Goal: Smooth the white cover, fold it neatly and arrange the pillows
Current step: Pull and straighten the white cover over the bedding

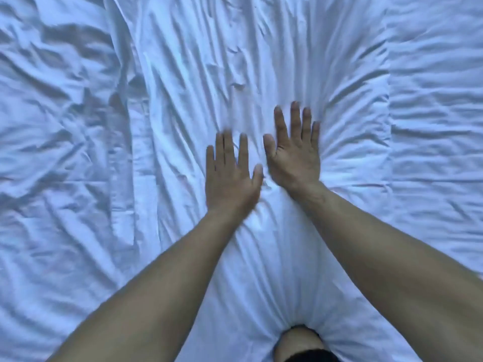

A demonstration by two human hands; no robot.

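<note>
White cover [261,61] runs past every edge. Left hand [230,176] fingertips motion-blurred. Knee [300,343] cut off at bottom. No pillows identifiable.

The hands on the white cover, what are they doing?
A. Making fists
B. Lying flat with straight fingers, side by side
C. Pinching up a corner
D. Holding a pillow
B: the left hand and right hand both lie palm-down with straight fingers on the wrinkled white cover, next to each other, gripping nothing.
</note>
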